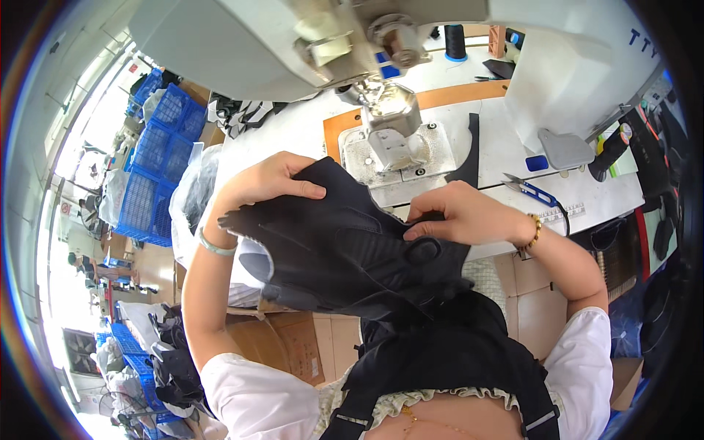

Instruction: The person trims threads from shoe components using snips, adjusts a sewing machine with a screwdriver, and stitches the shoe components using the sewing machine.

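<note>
Between my hands hangs a black fabric piece (330,246) with stitched, raised panels and ragged pale edges. It is held up in front of the table, close to my black apron (455,352). My left hand (275,178) grips its upper left, thumb on top and the other fingers hidden behind the cloth. My right hand (447,213) pinches the right edge between thumb and fingers, beside a round raised patch. Just beyond the cloth stands a sewing machine, its metal foot area (396,143) over a pale needle plate (352,158).
On the white table (506,198), blue-handled thread snips (539,192) and a curved black strip (469,147) lie right of the machine. A black thread cone (455,44) stands behind. Blue crates (147,198) are stacked at left; a cardboard box (293,345) sits below the table.
</note>
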`<state>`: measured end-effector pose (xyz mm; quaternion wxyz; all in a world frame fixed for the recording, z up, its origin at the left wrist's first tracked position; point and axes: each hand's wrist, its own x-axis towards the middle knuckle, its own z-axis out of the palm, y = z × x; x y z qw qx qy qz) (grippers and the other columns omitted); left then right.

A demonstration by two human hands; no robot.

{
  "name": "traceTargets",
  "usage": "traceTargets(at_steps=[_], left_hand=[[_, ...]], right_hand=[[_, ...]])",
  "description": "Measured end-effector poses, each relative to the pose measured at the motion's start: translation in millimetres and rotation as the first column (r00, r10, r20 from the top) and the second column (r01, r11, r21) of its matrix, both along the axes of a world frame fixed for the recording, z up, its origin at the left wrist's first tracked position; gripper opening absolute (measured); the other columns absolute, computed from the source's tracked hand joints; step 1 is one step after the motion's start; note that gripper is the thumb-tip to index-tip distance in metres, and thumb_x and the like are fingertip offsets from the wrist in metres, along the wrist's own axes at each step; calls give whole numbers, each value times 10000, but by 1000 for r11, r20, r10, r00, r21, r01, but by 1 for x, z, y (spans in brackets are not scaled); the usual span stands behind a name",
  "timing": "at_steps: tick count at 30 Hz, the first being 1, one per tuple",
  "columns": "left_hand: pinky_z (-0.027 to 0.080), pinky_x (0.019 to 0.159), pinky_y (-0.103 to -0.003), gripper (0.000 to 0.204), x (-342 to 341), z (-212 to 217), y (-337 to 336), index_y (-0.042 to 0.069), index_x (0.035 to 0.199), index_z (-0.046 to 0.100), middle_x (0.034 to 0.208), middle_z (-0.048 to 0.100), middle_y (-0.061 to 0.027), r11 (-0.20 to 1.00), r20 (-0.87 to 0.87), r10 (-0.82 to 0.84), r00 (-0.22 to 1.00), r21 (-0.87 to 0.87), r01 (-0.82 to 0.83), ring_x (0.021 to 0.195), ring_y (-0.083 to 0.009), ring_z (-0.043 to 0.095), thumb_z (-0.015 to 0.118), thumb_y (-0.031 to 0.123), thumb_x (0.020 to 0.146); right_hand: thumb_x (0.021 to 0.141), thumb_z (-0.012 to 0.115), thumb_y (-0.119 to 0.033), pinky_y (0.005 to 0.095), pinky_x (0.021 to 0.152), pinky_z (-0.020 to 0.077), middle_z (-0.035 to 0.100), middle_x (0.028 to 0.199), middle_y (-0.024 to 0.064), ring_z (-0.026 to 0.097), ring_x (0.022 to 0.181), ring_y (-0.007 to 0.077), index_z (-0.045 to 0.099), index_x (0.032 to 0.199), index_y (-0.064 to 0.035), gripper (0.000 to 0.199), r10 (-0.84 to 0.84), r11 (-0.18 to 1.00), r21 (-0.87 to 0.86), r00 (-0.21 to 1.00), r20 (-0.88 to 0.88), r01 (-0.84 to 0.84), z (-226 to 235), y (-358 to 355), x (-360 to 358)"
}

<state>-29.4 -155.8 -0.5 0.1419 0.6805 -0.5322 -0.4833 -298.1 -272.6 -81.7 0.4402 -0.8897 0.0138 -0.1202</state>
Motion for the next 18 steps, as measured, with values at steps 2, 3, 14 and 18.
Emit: traceTargets(at_steps=[2, 3, 14, 18], left_hand=[[442, 764, -209, 305, 17, -4, -1, -19, 1045, 627, 916, 654, -6, 998, 77, -67, 995, -10, 68, 817, -53, 541, 675, 154, 799], [423, 691, -212, 224, 23, -5, -1, -11, 932, 632, 811, 612, 22, 993, 42, -102, 994, -61, 104, 740, -44, 499, 676, 164, 800], [239, 491, -253, 308, 16, 25, -5, 35, 678, 486, 591, 236, 54, 943, 324, -326, 888, 46, 329, 566, -63, 260, 698, 237, 774], [261, 511, -250, 296, 2, 18, -4, 36, 946, 598, 623, 257, 53, 936, 280, -340, 898, 9, 352, 593, -60, 292, 717, 228, 755]], right_hand=[[805, 676, -215, 278, 549, 399, 578, 659, 76, 518, 575, 162, 614, 826, -17, 208, -45, 998, 31, 998, -37, 46, 0, 14, 6], [809, 674, -210, 271, 537, 391, 565, 647, 74, 492, 550, 138, 611, 820, -13, 207, -84, 994, 65, 996, -38, 86, -1, 19, 8], [822, 658, -155, 264, 580, 383, 554, 696, 38, 433, 622, 92, 578, 853, 0, 178, -80, 884, 463, 997, 13, 65, -25, 43, 23], [823, 640, -134, 312, 578, 402, 503, 651, 95, 521, 636, 201, 538, 796, -12, 161, -34, 998, 63, 982, 183, 23, -15, 46, 19]])
